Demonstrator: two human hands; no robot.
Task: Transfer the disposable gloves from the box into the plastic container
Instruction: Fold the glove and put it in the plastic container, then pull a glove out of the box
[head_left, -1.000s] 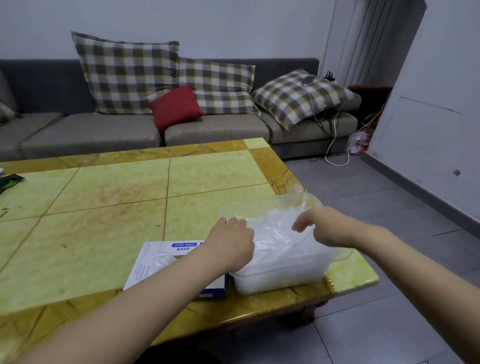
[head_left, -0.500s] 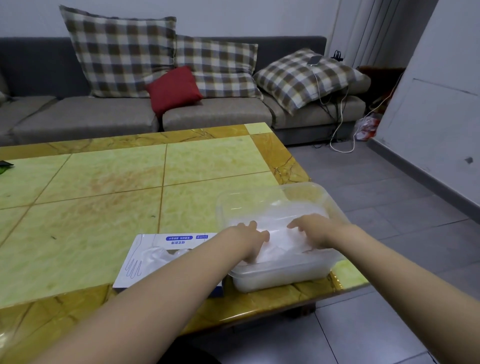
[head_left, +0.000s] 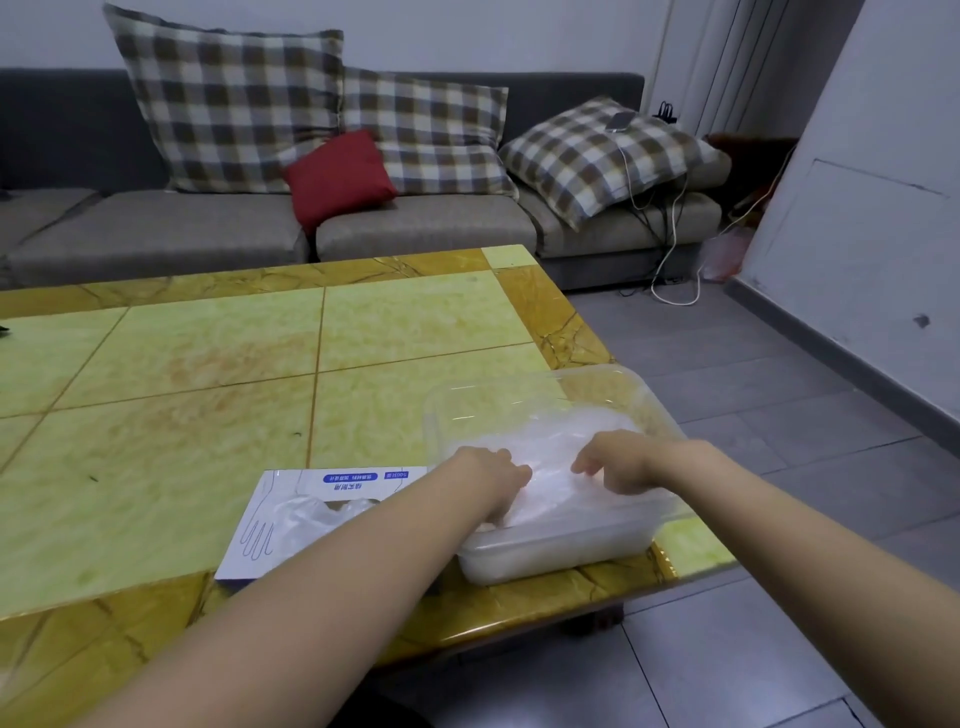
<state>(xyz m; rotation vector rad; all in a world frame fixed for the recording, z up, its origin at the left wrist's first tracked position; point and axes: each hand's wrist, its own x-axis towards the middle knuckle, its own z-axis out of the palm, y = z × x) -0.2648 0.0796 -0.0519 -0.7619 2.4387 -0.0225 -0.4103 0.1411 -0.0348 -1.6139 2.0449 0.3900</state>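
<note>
A clear plastic container (head_left: 524, 383) stands at the table's near right corner with a pile of thin translucent disposable gloves (head_left: 558, 441) in it. My left hand (head_left: 488, 480) is down in the container with its fingers pushed into the pile. Just to its right, my right hand (head_left: 618, 462) rests its loosely bent fingertips on top of the gloves. To the left of the container lies the flat white glove box (head_left: 337, 486); more gloves (head_left: 306, 512) show through its opening, and my left forearm crosses its near right part.
The yellow tiled table (head_left: 208, 364) ends just right of and in front of the container. Behind it stands a grey sofa (head_left: 156, 234) with checked cushions and a red cushion (head_left: 337, 176). Cables (head_left: 670, 280) trail on the grey floor at the right.
Both hands came down from holding a bunch of gloves above the container to pushing it into the pile. The raised gloves now lie flat inside.
</note>
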